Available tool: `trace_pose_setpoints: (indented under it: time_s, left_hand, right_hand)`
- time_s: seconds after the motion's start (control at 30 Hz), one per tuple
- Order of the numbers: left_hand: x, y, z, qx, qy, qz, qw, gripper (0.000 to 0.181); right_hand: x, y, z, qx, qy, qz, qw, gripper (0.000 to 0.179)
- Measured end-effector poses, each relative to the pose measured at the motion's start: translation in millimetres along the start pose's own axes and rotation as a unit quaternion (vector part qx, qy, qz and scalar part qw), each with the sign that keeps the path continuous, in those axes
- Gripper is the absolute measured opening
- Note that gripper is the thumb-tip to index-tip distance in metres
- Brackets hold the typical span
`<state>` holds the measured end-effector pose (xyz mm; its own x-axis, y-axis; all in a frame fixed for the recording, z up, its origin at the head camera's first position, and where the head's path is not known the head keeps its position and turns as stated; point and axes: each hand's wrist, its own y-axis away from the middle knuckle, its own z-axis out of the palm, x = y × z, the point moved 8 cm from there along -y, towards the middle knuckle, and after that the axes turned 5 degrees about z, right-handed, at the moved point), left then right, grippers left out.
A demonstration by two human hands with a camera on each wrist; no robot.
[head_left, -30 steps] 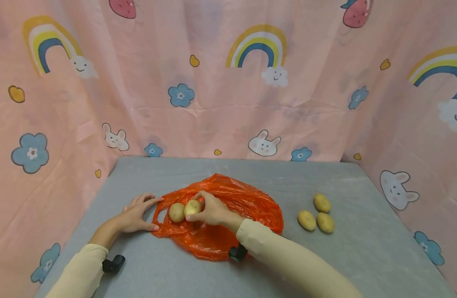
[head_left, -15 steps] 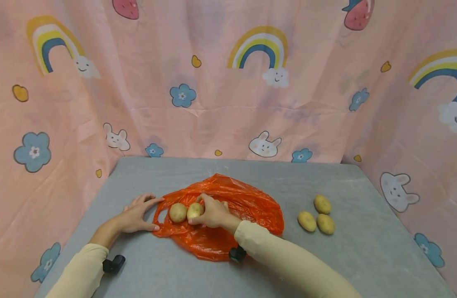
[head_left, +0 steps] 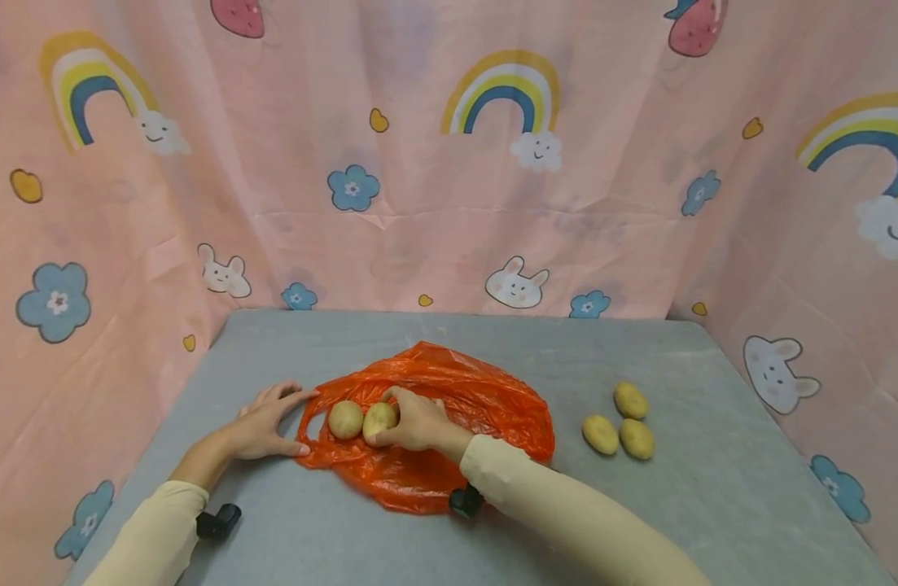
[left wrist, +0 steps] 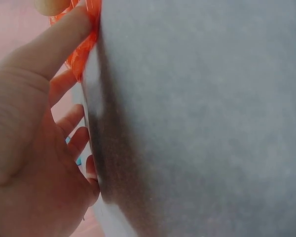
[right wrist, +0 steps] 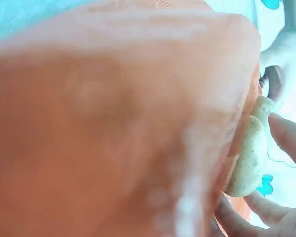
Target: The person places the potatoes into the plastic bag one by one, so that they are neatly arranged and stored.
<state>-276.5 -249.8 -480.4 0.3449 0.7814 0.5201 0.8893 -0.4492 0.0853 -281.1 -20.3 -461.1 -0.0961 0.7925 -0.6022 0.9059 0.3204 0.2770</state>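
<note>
An orange-red plastic bag (head_left: 485, 399) lies spread on the grey table, its handle loop toward the left. Two potatoes rest on the bag's left part: a left potato (head_left: 345, 420) and, close beside it, a right potato (head_left: 380, 421). My right hand (head_left: 422, 421) holds the right potato between thumb and fingers; the right wrist view shows this potato (right wrist: 247, 160) between them. With fingers spread and extended, my left hand (head_left: 261, 425) touches the bag's handle edges. In the left wrist view, its thumb (left wrist: 56, 42) lies against the orange plastic.
Three more potatoes sit grouped on the right of the table: one at the back (head_left: 630, 400), one at the left (head_left: 600, 435) and one at the front (head_left: 637, 439). A pink patterned curtain (head_left: 412, 252) hangs behind the table and along both sides.
The right hand and its potato have come slightly down and toward me, and the two potatoes on the bag now overlap less. The left hand stays at the handle.
</note>
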Motion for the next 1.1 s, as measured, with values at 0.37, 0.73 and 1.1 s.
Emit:
trace_pose_setpoints:
  time_s: [0.37, 0.73, 1.1]
  left_hand:
    - [0.4, 2.2, 0.2, 0.0, 0.001, 0.001, 1.0, 0.091]
    - [1.6, 1.0, 4.8, 0.001, 0.003, 0.0, 1.0, 0.091]
    - [1.6, -0.8, 1.1, -0.003, -0.01, -0.011, 0.9999, 0.092]
  right_hand:
    - [3, 12.2, -10, -0.043, -0.078, -0.013, 0.9959, 0.065]
    - [6, 32.3, -40, -0.055, -0.134, -0.051, 0.9881, 0.056]
    - [27, 42.0, -69, -0.041, -0.142, -0.07, 0.9866, 0.054]
